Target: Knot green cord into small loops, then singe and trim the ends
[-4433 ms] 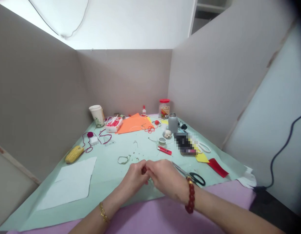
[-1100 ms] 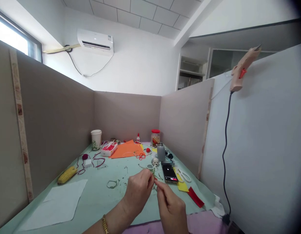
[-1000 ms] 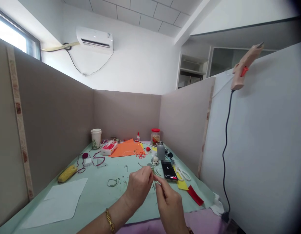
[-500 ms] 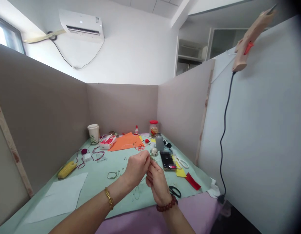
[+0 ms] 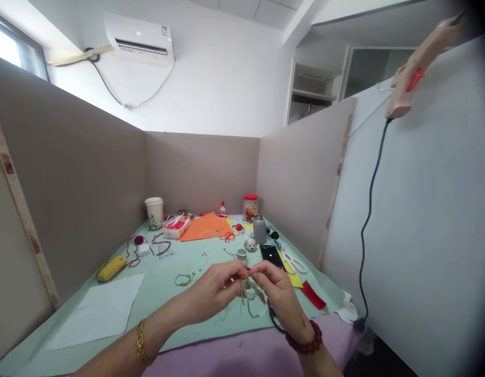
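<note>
Thin pale green cord (image 5: 250, 306) hangs in loose loops below my fingertips. My left hand (image 5: 221, 288), with a gold bracelet at its wrist, pinches the cord from the left. From the right, my right hand (image 5: 279, 293) also pinches it, its wrist wearing dark red beads. Both sets of fingertips nearly meet; a small red bit beside them is too small to make out. A black scissor handle (image 5: 274, 319) shows partly behind my right hand. Just beyond my hands stands a small greenish roll (image 5: 241, 255). On the table to the left lies a knotted green cord loop (image 5: 183, 280).
White paper (image 5: 104, 309) and a yellow corn-shaped object (image 5: 112, 268) lie left. Beyond are a tissue pack (image 5: 177, 227), orange sheets (image 5: 205, 229) and a lidded cup (image 5: 154, 213). A grey bottle (image 5: 259, 230), black phone (image 5: 272, 255) and white scissors (image 5: 295, 263) lie right. Grey partitions enclose the table.
My hands have come lower and spread apart at the wrists, with fingertips still together. The green cord now hangs visibly between them. The greenish roll has come into view, and the camera has shifted slightly.
</note>
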{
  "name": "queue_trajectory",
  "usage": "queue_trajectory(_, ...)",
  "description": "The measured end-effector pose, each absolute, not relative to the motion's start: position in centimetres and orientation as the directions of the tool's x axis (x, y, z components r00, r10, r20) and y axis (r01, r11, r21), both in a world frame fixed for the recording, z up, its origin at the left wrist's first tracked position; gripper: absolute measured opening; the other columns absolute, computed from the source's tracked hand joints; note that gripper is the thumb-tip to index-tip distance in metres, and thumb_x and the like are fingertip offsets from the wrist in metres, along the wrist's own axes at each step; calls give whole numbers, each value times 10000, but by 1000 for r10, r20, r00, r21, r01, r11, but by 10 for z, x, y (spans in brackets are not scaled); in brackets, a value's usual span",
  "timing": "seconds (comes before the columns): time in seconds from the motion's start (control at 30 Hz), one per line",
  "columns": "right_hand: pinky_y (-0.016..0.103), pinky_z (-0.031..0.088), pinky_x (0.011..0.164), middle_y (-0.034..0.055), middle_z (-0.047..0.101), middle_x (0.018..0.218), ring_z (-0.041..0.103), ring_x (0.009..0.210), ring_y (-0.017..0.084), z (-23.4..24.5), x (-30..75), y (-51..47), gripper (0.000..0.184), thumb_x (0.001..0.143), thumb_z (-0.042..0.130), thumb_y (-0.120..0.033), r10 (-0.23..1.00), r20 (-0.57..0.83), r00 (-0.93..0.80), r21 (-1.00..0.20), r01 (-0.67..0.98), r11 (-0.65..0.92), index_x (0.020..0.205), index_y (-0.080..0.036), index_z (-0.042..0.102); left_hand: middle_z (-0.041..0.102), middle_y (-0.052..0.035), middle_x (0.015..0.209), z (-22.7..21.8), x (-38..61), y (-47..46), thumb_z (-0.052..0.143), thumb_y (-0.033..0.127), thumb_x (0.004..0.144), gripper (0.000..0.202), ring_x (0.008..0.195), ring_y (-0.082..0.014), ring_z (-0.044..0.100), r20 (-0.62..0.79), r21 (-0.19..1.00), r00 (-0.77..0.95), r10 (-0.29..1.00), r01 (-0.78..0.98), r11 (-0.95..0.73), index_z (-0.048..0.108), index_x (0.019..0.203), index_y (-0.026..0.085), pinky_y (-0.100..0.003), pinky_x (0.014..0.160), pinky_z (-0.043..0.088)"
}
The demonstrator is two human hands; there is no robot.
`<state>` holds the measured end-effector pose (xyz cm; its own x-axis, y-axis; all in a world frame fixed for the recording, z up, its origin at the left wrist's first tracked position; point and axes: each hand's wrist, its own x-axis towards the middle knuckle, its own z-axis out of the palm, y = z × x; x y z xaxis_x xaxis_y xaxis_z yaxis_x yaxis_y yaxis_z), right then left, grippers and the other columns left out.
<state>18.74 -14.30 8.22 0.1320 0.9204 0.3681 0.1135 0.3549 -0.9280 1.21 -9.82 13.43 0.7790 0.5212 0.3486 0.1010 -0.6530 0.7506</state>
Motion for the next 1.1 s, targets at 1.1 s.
queue_trajectory(1.1, 229, 376, 566, -12, 566, 639, 513, 558, 123, 76, 170, -163, 249, 931, 375, -234, 801, 597, 49, -586, 708, 394, 779, -212, 571, 678, -18, 640, 81, 11, -107, 706, 237, 743, 114, 618, -130, 655, 171, 968, 691, 702, -249, 9, 663, 783, 141, -237, 623, 518)
